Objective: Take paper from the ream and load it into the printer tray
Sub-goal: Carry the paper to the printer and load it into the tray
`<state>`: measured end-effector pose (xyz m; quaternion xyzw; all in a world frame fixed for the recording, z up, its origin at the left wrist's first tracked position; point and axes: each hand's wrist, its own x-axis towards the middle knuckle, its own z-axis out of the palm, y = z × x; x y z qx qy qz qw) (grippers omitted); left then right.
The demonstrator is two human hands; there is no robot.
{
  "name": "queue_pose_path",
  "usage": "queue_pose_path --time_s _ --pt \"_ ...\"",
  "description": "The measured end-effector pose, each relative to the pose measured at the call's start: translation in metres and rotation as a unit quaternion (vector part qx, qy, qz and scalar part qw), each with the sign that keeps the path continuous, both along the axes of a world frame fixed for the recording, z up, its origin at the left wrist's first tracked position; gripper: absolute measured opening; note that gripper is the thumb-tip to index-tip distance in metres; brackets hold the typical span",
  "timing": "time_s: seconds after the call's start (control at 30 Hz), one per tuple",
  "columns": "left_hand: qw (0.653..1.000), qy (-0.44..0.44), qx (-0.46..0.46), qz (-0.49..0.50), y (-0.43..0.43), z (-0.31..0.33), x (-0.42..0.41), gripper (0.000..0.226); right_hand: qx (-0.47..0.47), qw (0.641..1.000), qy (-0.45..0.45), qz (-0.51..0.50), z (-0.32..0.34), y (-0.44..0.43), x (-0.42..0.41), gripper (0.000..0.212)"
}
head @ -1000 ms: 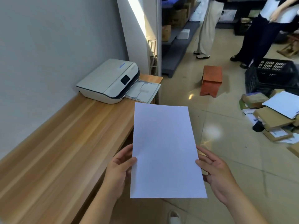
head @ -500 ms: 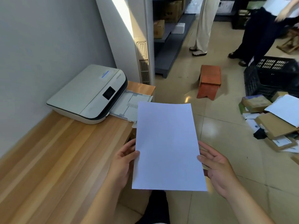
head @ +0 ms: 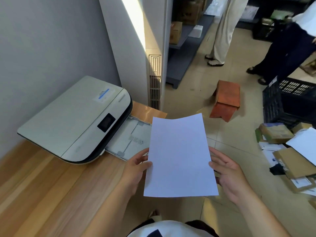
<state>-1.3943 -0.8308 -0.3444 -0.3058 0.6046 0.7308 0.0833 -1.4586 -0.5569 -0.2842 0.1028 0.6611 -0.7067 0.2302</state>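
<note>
A white stack of paper (head: 179, 154) hangs in the air in front of me, its far edge slightly curled. My left hand (head: 136, 170) grips its left edge and my right hand (head: 227, 175) holds its right edge. A pale grey printer (head: 75, 120) sits on the wooden desk (head: 51, 194) against the wall. Its grey paper tray (head: 130, 139) is pulled out toward me and lies just left of the paper, with nothing in it. The ream is not in view.
A white tower unit (head: 150, 53) stands behind the desk's end. On the tiled floor are a red-brown stool (head: 225, 100), a black crate (head: 290, 100) and several cardboard packages (head: 282, 151) at the right. Two people's legs (head: 224, 31) stand at the back.
I have moved closer to the printer, which now looms larger at the left. The paper, still held in both hands, has come next to the open tray.
</note>
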Motion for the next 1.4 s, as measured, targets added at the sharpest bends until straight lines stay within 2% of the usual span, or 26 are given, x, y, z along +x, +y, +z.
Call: queue_pose_path --time_s 0.17,0.4,0.67,0.87,0.97,1.23,1.4 --pt "0.998 -0.024 0.014 0.049 -0.015 -0.008 -0.034 0.057 -0.007 0.999 -0.027 0.042 -0.008 -0.021 -0.066 0.044" --pt "0.98 -0.06 0.023 0.188 -0.017 -0.018 -0.068 0.057 0.005 0.979 -0.076 0.191 -0.026 -0.065 -0.178 0.043" --pt "0.91 -0.129 0.054 0.39 0.031 -0.019 -0.093 0.054 0.034 0.91 -0.108 0.399 -0.041 -0.112 -0.287 0.041" --pt "0.844 -0.138 0.071 0.513 0.075 -0.014 -0.09 0.05 0.059 0.854 -0.116 0.504 -0.06 -0.137 -0.302 0.04" --pt "0.839 -0.141 0.085 0.518 0.089 -0.019 -0.084 0.059 0.088 0.834 -0.11 0.533 -0.069 -0.143 -0.293 0.042" --pt "0.844 -0.148 0.101 0.505 0.094 -0.047 -0.069 0.073 0.16 0.836 -0.107 0.514 -0.092 -0.147 -0.274 0.051" --pt "0.847 -0.139 0.133 0.496 0.082 -0.061 -0.056 0.074 0.211 0.828 -0.1 0.51 -0.099 -0.153 -0.26 0.051"
